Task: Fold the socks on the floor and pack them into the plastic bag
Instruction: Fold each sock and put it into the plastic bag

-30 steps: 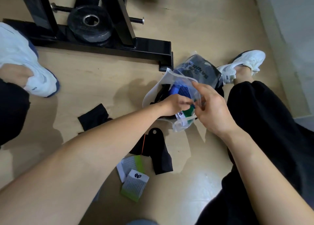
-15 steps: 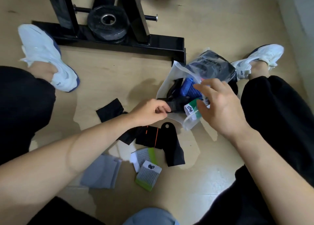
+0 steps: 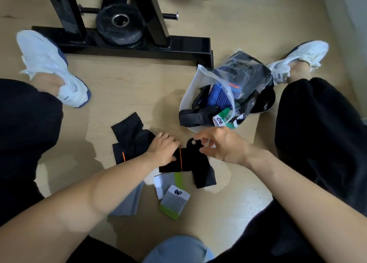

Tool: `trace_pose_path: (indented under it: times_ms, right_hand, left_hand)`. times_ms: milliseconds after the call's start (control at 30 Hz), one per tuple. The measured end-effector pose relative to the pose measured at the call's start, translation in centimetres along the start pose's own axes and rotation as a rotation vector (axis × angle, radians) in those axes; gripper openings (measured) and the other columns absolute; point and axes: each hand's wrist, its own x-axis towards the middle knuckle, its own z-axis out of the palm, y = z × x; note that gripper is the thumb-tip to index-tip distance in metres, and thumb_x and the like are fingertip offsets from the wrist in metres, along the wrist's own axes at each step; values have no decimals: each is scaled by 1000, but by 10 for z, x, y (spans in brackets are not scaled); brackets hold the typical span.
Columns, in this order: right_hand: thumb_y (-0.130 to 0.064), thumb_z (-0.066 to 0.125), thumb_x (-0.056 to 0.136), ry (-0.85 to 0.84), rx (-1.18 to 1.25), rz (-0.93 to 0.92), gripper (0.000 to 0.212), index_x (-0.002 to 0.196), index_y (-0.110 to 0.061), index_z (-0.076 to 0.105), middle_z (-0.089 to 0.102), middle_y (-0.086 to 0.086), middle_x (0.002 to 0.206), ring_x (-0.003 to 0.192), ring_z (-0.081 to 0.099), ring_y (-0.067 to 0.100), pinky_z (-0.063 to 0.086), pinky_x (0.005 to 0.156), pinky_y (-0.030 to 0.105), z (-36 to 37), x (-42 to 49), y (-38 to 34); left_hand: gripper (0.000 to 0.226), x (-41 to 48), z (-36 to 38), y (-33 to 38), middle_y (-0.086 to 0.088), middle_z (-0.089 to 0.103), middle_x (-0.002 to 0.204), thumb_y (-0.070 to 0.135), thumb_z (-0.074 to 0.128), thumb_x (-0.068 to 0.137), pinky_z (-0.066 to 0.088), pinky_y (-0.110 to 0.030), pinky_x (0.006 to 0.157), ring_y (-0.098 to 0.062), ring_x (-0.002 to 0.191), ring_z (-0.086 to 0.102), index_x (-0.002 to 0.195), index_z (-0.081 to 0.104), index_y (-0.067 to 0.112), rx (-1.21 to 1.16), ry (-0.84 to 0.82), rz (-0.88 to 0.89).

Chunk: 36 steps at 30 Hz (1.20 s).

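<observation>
Left hand (image 3: pixel 164 149) is curling onto the black sock (image 3: pixel 190 160), and I cannot tell its grip. Right hand (image 3: pixel 222 145) is hovering half-open, empty. Plastic bag (image 3: pixel 246 80) is lying on tan floor (image 3: pixel 139 87) by a weight rack (image 3: pixel 139 50).

Soft, even indoor light falls on the floor (image 3: pixel 238 24), leaving faint shadows and pale sheen patches. The forearms bulge near the frame edges; fine detail looks slightly smeared.

A black sock (image 3: pixel 188 161) with an orange stripe is gripped on the floor (image 3: pixel 139 87) by the left hand (image 3: pixel 163 149); the right hand (image 3: pixel 220 145) is held just beside, fingers loosely spread. A plastic bag (image 3: pixel 190 87) holding socks is seen far right, white-green socks (image 3: pixel 172 201) nearer
</observation>
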Motion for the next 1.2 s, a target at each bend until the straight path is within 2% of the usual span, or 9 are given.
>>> trace_pose_path:
  times_ms: [167, 333, 433, 500, 567, 667, 800, 1000, 1200]
  right_hand:
    - [-29, 70, 85, -83, -11, 78, 26, 109, -21, 69, 69, -3, 96, 82, 61, 18, 53, 81, 36, 17, 8, 3]
    - [-36, 75, 85, -139, 160, 204, 62, 141, -24, 50, 63, 1, 123, 111, 59, 19, 48, 99, 36, 27, 11, 5]
    - [-25, 76, 85, -7, 289, 188, 60, 140, -18, 52, 57, -2, 115, 93, 56, 11, 50, 91, 25, 30, 10, 2]
    - [-20, 77, 83, 207, 350, 179, 47, 127, -17, 59, 54, -2, 103, 76, 53, 5, 44, 74, 9, 29, 10, -7]
    - [-19, 79, 83, 320, 529, 201, 30, 108, -21, 61, 56, -3, 91, 66, 52, 6, 44, 66, 10, 25, 7, -21]
    - [-22, 81, 82, 249, 754, 187, 25, 99, -23, 63, 62, -5, 87, 69, 55, 6, 52, 72, 26, 26, 1, -42]
    - [-26, 84, 79, 159, 876, 161, 39, 112, -19, 64, 66, 0, 100, 71, 59, 1, 50, 71, 17, 35, -2, -64]
    - [-34, 89, 66, 219, 903, 173, 43, 100, -21, 65, 70, 9, 97, 79, 67, 25, 57, 84, 45, 38, 3, -76]
    - [-30, 81, 81, 139, 1065, 195, 34, 105, -12, 65, 70, 8, 94, 81, 66, 10, 57, 75, 32, 25, -3, -72]
  left_hand:
    - [33, -8, -6, -6, 2, 62, 120, 41, 70, 90, 42, -38, 97, -23, 118, 52, 119, 66, 26, -304, -31, 49]
    - [15, -37, -50, -19, 8, 69, 97, 25, 73, 90, 50, -32, 81, -14, 91, 64, 104, 68, 21, -770, -39, -37]
    - [10, -59, -74, -26, -1, 77, 89, 16, 75, 88, 53, -34, 82, -14, 79, 69, 96, 69, 15, -1045, -13, -158]
    - [6, -78, -90, -28, -5, 78, 86, 13, 74, 89, 50, -31, 76, -13, 73, 67, 93, 70, 13, -1156, 19, -228]
    - [4, -97, -104, -27, -5, 78, 86, 10, 72, 90, 50, -29, 75, -14, 75, 69, 94, 70, 12, -1256, 48, -276]
    - [6, -122, -121, -22, -9, 78, 90, 6, 68, 92, 51, -28, 74, -13, 76, 69, 98, 69, 8, -1374, 80, -319]
    - [8, -142, -134, -12, -8, 77, 89, 7, 65, 95, 51, -17, 58, -11, 71, 71, 102, 68, 4, -1582, 132, -390]
    - [16, -148, -134, -2, -14, 77, 90, 10, 69, 93, 53, -27, 65, -19, 75, 70, 106, 68, 1, -1669, 200, -434]
    - [14, -143, -142, -7, -7, 76, 89, 18, 66, 97, 54, -25, 67, -16, 78, 70, 105, 70, 7, -1584, 172, -333]
